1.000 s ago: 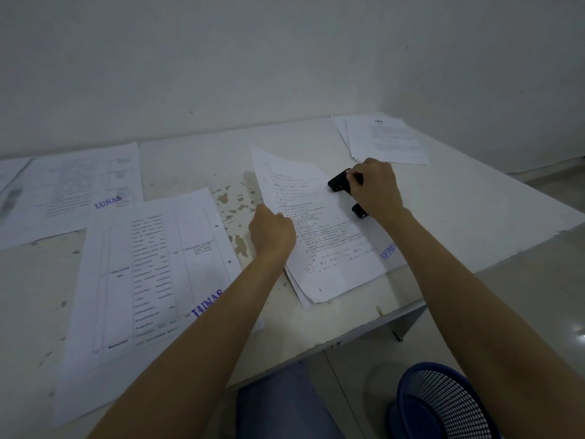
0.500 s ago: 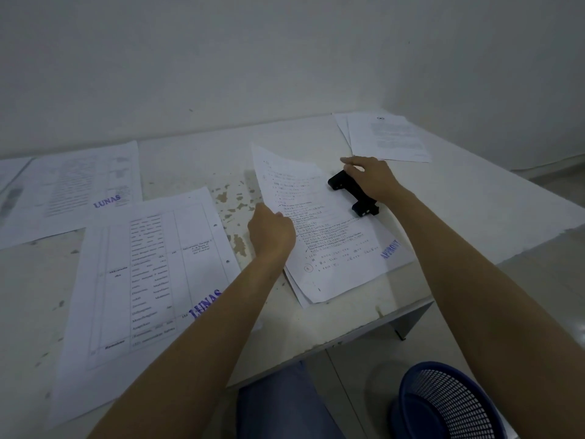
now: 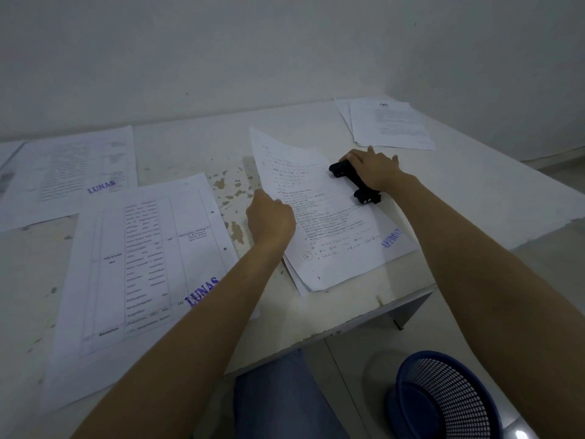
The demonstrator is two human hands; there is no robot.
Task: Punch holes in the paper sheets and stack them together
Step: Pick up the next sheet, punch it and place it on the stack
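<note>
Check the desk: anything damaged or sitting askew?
The table surface has brown chipped patches between the papers. The sheet that the left hand grips curls up at its far corner, so it may sit crooked in the hole punch.

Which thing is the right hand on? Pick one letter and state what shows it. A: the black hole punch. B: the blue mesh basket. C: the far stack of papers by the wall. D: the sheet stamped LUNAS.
A: the right hand rests on top of the black hole punch at the right edge of the sheet that the left hand grips.
</note>
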